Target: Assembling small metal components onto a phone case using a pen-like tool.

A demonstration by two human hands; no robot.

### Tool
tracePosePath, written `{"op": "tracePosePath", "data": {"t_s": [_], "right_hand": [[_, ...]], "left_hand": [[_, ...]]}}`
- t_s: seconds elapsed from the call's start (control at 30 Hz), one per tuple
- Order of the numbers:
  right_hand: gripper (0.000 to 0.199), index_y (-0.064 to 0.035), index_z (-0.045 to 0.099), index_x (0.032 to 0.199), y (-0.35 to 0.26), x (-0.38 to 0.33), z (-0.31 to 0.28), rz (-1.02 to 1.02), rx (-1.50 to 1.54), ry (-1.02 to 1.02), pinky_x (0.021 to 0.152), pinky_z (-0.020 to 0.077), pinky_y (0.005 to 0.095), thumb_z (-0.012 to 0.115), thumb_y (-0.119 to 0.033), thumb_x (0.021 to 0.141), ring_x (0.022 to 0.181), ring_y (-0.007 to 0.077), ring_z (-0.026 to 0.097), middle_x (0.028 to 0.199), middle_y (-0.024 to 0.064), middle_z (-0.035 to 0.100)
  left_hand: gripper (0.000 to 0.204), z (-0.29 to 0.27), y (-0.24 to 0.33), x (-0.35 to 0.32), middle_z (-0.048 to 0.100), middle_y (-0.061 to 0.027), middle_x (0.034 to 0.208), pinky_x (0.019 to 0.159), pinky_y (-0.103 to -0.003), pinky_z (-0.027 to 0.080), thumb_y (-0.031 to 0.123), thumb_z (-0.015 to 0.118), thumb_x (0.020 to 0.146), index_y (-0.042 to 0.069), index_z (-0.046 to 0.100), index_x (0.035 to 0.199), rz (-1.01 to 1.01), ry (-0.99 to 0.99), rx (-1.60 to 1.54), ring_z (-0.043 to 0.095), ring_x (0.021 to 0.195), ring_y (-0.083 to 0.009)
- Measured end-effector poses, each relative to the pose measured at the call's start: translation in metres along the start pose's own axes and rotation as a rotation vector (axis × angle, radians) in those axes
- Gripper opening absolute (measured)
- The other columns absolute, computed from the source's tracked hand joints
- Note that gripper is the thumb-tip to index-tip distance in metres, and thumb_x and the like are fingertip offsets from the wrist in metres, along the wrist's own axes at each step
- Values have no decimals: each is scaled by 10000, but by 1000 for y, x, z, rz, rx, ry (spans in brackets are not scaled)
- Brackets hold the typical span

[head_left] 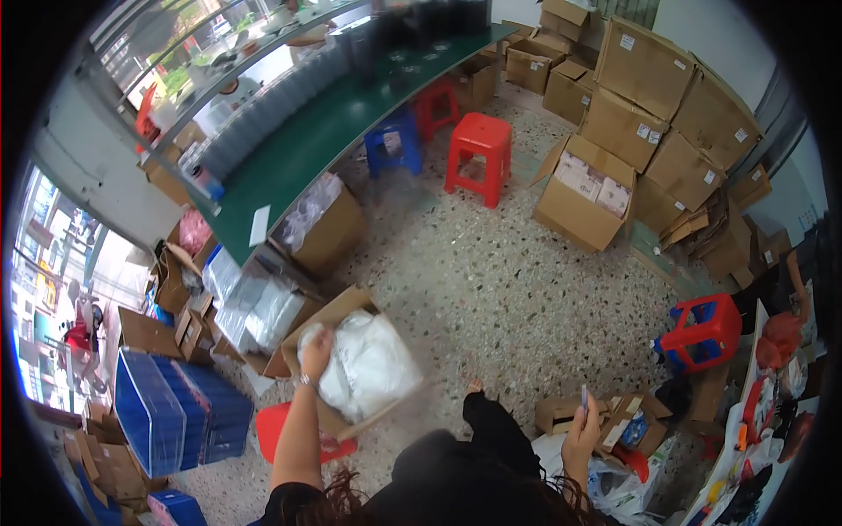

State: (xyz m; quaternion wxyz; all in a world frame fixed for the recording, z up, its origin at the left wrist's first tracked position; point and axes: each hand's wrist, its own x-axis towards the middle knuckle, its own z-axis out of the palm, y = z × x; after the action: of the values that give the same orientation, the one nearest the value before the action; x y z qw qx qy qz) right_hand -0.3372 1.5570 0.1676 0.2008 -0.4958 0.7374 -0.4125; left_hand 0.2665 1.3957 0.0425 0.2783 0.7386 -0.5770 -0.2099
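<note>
Currently, the left hand point(316, 353), grip unclear, is touching white plastic wrapping point(364, 373) beneath its fingers, which tugging could tear, the right hand point(579, 438) clutching a slim object point(584, 398).

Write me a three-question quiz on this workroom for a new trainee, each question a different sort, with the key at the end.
1. Which hand is at the open carton of white plastic?
2. True or false: the long tabletop is bright yellow.
3. The stools in view come in which colours? (a) green and white (b) red and blue (c) black and yellow

Key:
1. The left hand; the right hand is away from the carton, holding a slim object.
2. False; the tabletop is green.
3. (b)
</note>
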Motion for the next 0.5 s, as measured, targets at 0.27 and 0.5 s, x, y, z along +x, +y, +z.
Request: {"op": "tracePosePath", "data": {"t_s": [0.27,0.5], "right_hand": [[310,24,590,1352,-19,287,57,92,41,-17,799,493,345,507,-164,1120,854,203,592,1008,121,644],[317,15,588,1358,-27,478,143,162,-5,70,892,488,374,505,-178,1119,940,257,619,1075,146,650]], "left_hand": [[339,169,-122,-89,764,-187,1147,984,-485,536,316,572,1048,50,761,1142,324,-842,633,718,1087,-339],[309,175,-80,122,759,-209,1147,945,-503,556,281,620,1009,31,744,1143,151,-698,623,719,1078,-375]]}}
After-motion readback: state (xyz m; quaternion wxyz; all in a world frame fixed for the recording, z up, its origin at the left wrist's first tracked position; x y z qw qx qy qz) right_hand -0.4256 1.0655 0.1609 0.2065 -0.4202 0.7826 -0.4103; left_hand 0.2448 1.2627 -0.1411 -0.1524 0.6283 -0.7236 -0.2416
